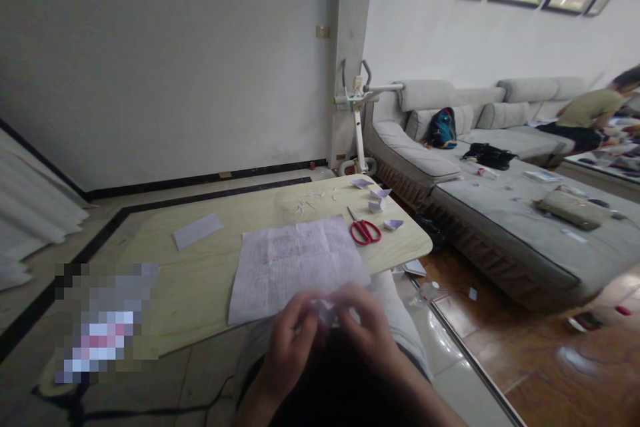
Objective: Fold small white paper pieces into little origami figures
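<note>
Close to my lap, at the near edge of the table, my left hand [294,335] and my right hand [364,325] pinch a small piece of folded paper [327,312] between them. Motion blur and my fingers hide its exact shape. Just beyond my hands lies a large creased printed sheet [300,257] on the wooden table [170,293]. Red-handled scissors [365,231] rest to its right, blades pointing away. Several small folded paper shapes [393,224] sit along the table's right end.
A folded white paper [198,231] lies at the table's left, with paper scraps [305,205] near the far edge. Off to the right stands a grey sofa [500,233] holding bags. Another person [585,113] sits at its far end. A blurred-out object [103,333] is at left.
</note>
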`<act>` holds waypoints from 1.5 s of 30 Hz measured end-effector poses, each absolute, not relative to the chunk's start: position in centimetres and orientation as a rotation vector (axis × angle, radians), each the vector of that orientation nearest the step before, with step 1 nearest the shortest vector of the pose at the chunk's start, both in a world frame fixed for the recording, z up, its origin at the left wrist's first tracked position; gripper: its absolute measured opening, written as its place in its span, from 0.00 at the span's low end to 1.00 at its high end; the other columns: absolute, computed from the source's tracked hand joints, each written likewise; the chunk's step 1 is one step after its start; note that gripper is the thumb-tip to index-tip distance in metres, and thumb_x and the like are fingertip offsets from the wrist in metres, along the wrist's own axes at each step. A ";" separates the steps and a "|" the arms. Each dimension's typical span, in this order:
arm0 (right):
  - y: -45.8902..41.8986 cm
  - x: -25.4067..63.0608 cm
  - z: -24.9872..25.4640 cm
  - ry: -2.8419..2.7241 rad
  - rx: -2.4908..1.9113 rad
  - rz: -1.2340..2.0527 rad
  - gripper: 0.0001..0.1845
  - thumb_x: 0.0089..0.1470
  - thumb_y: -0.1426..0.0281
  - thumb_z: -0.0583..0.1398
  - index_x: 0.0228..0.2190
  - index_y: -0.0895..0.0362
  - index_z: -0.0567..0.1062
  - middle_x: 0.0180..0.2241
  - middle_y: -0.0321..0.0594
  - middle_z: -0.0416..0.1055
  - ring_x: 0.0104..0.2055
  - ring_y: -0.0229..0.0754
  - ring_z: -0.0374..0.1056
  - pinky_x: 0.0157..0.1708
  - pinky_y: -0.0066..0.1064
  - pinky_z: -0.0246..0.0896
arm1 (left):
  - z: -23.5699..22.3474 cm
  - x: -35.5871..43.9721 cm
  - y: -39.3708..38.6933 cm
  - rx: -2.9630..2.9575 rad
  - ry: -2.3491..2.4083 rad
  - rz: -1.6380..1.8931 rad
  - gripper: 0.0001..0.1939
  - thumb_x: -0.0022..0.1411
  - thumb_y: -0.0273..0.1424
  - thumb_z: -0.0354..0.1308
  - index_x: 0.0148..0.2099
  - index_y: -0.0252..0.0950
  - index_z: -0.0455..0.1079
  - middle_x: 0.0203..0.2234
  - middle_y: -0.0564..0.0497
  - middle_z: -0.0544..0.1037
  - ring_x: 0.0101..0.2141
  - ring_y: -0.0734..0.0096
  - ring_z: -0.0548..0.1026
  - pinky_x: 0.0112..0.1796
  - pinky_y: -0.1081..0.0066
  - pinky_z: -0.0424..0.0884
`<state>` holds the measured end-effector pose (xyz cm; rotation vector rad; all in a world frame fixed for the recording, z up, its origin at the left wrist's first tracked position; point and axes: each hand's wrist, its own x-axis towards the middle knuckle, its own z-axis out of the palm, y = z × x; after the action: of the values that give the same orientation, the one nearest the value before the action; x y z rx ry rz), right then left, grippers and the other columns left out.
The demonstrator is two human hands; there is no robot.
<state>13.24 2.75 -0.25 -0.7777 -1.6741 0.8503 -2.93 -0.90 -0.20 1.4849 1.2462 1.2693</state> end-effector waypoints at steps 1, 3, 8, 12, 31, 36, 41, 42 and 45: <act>2.8 13.3 -0.2 -1.664 -0.773 0.860 0.11 0.54 0.78 0.57 0.33 0.56 0.78 0.27 0.37 0.72 0.30 0.39 0.67 0.31 0.29 0.62 | -0.3 -3.0 -0.9 1.472 1.224 1.256 0.10 0.69 0.33 0.49 0.47 0.38 0.69 0.25 0.55 0.77 0.25 0.72 0.75 0.27 0.74 0.73; 2.8 13.3 -0.1 -1.648 -0.759 0.881 0.11 0.53 0.78 0.56 0.32 0.56 0.78 0.27 0.37 0.71 0.29 0.39 0.67 0.31 0.29 0.62 | -0.5 -3.3 -1.0 1.477 1.178 1.209 0.08 0.69 0.33 0.50 0.47 0.39 0.68 0.26 0.55 0.76 0.26 0.72 0.75 0.29 0.74 0.74; 2.7 13.5 0.2 -1.581 -0.765 0.973 0.10 0.52 0.76 0.56 0.30 0.56 0.77 0.28 0.36 0.71 0.30 0.39 0.67 0.31 0.28 0.61 | -0.6 -4.0 -1.0 1.529 1.126 1.105 0.08 0.70 0.34 0.50 0.49 0.41 0.67 0.29 0.56 0.77 0.28 0.73 0.76 0.31 0.74 0.73; 2.6 13.6 0.5 -1.554 -0.797 1.127 0.07 0.53 0.72 0.57 0.31 0.56 0.77 0.29 0.37 0.71 0.32 0.40 0.67 0.33 0.30 0.62 | -0.5 -4.2 -1.0 1.606 1.148 1.070 0.08 0.70 0.35 0.51 0.48 0.43 0.68 0.31 0.55 0.78 0.29 0.73 0.77 0.33 0.74 0.74; 2.5 13.6 0.2 -1.605 -0.979 1.195 0.11 0.50 0.72 0.63 0.38 0.54 0.75 0.36 0.38 0.74 0.38 0.43 0.68 0.41 0.34 0.66 | 0.9 -5.2 -0.8 1.914 1.334 0.844 0.10 0.69 0.33 0.52 0.40 0.43 0.76 0.29 0.57 0.81 0.31 0.71 0.78 0.34 0.75 0.69; 2.4 13.9 0.0 -1.567 -1.003 1.362 0.17 0.49 0.67 0.68 0.42 0.53 0.75 0.43 0.40 0.73 0.46 0.46 0.69 0.44 0.34 0.67 | 1.0 -5.6 -0.8 1.904 1.269 0.835 0.11 0.68 0.32 0.52 0.41 0.45 0.76 0.33 0.57 0.82 0.34 0.72 0.79 0.36 0.76 0.70; 2.3 13.5 0.3 -1.652 -0.979 1.215 0.12 0.54 0.69 0.64 0.42 0.53 0.74 0.33 0.36 0.73 0.36 0.41 0.70 0.38 0.31 0.68 | 0.9 -5.3 -1.0 1.842 1.324 0.864 0.09 0.68 0.33 0.52 0.41 0.42 0.74 0.33 0.55 0.81 0.34 0.70 0.78 0.36 0.74 0.71; 2.2 13.4 0.3 -1.668 -0.971 1.158 0.11 0.55 0.69 0.63 0.41 0.54 0.74 0.31 0.35 0.72 0.34 0.40 0.69 0.36 0.30 0.68 | 0.7 -5.1 -1.0 1.810 1.349 0.885 0.08 0.68 0.34 0.52 0.41 0.41 0.73 0.32 0.54 0.81 0.33 0.70 0.78 0.35 0.74 0.71; 2.2 13.0 0.0 -1.680 -0.956 0.979 0.08 0.56 0.70 0.62 0.39 0.55 0.74 0.29 0.34 0.71 0.31 0.38 0.67 0.34 0.29 0.67 | 0.4 -4.5 -1.0 1.697 1.518 0.996 0.09 0.67 0.37 0.52 0.35 0.39 0.68 0.25 0.55 0.76 0.27 0.70 0.75 0.28 0.75 0.69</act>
<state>13.01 2.24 0.05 -0.9563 -1.6804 0.9789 -4.48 -0.99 0.36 1.6973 1.5181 0.9959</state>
